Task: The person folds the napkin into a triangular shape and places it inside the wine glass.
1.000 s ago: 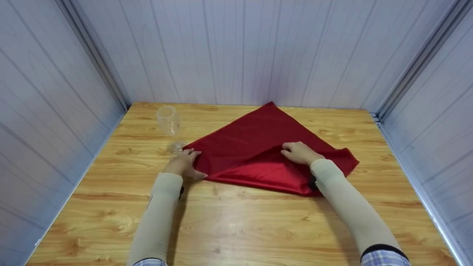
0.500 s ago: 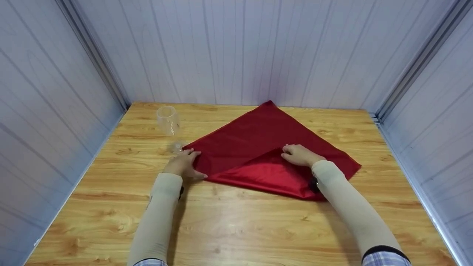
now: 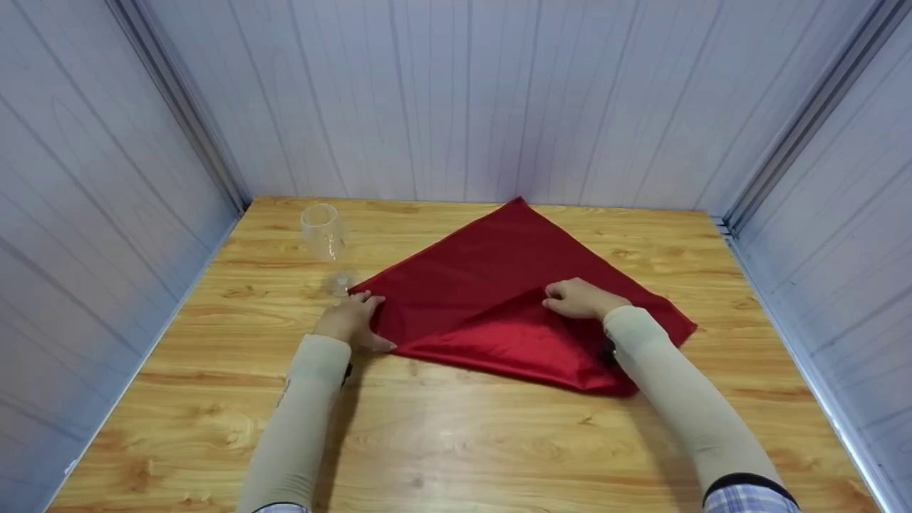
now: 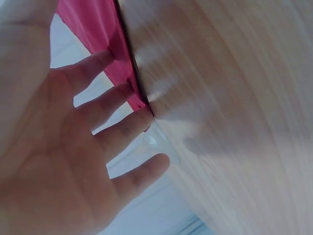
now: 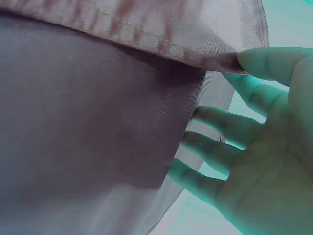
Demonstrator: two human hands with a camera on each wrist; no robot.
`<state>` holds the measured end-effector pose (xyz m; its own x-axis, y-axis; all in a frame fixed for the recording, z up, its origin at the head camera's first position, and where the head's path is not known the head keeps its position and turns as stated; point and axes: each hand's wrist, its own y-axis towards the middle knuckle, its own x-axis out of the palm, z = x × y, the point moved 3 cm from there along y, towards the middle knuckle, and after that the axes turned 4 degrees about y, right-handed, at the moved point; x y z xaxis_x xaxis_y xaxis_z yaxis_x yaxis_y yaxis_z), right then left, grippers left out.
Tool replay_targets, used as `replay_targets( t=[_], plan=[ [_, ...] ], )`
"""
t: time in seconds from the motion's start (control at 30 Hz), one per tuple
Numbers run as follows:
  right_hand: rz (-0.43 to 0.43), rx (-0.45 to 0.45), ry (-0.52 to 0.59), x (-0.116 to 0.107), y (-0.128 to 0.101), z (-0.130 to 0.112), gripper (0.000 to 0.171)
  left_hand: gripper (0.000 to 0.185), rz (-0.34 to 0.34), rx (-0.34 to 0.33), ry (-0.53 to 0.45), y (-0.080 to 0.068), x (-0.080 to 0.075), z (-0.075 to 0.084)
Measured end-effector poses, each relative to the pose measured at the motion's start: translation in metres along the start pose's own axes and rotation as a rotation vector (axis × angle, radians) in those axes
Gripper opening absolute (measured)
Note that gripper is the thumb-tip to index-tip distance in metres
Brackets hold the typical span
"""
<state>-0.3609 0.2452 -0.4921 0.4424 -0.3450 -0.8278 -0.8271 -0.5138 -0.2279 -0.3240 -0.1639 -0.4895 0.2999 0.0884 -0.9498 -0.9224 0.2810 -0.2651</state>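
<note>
On the wooden table (image 3: 456, 442), toward its far half, we see a red cloth (image 3: 491, 263) spread in a diamond, its far corner almost at the wall and its surface smooth with a slight sheen. One near corner is folded over onto the middle, so a shinier triangular flap (image 3: 513, 338) lies on top of the duller layer beneath.

Our right hand (image 3: 578, 299) rests at the tip of that flap, and our left hand (image 3: 353, 319) sits at the cloth's left corner with straight fingers pressed down on the edge. From the head view we cannot tell how the right fingers lie. The right wrist view settles it: the thumb (image 5: 266, 61) and a finger pinch the flap's corner, while the other fingers spread loosely against the fabric. The left wrist view shows the left hand's fingers (image 4: 105, 105) straight and apart, their tips touching the cloth's edge where it meets the wood, clamped on nothing.

Just beyond the left hand stands a clear stemmed glass (image 3: 324, 235), upright, its foot near the cloth's left corner; only the head view shows it whole.
</note>
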Motion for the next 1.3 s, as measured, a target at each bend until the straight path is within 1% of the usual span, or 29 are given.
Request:
replay_targets(
  t=[0.2, 0.33, 0.47, 0.57, 0.63, 0.8, 0.9, 1.0, 1.07, 1.2, 1.3],
  plan=[
    [-0.006, 0.004, -0.006, -0.001, 0.0, -0.002, 0.025, 0.098, 0.011, 0.008, 0.017, -0.005, 0.0, 0.003],
    [-0.012, 0.001, 0.0, -0.002, 0.0, -0.003, 0.027, 0.098, 0.0, 0.011, 0.043, -0.005, -0.001, 0.005],
    [-0.037, 0.004, -0.015, -0.005, 0.001, -0.002, 0.027, 0.091, 0.004, 0.008, 0.049, -0.003, -0.002, 0.005],
    [-0.028, 0.001, -0.017, -0.009, 0.001, 0.0, 0.026, 0.084, 0.012, 0.005, 0.033, 0.0, -0.002, 0.005],
    [0.006, -0.017, 0.0, -0.012, 0.002, 0.001, 0.025, 0.081, 0.01, 0.001, 0.019, 0.001, -0.002, 0.005],
    [0.155, -0.12, 0.049, -0.018, 0.012, -0.002, 0.021, 0.075, 0.014, -0.024, 0.003, 0.005, -0.003, 0.001],
    [0.23, -0.148, 0.058, -0.021, 0.02, -0.007, 0.019, 0.074, 0.012, -0.03, 0.015, 0.006, -0.003, -0.001],
    [0.274, -0.131, 0.039, -0.023, 0.028, -0.012, 0.02, 0.076, 0.01, -0.028, 0.022, 0.006, -0.003, -0.002],
    [0.306, -0.096, 0.015, -0.025, 0.033, -0.015, 0.022, 0.076, 0.015, -0.026, 0.027, 0.006, -0.003, -0.002],
    [0.375, 0.012, -0.015, -0.024, 0.04, -0.014, 0.027, 0.077, 0.02, -0.029, 0.038, 0.006, -0.002, -0.002],
    [0.405, 0.093, -0.009, -0.019, 0.045, -0.01, 0.029, 0.077, 0.018, -0.025, 0.043, 0.006, -0.002, -0.002]
  ],
)
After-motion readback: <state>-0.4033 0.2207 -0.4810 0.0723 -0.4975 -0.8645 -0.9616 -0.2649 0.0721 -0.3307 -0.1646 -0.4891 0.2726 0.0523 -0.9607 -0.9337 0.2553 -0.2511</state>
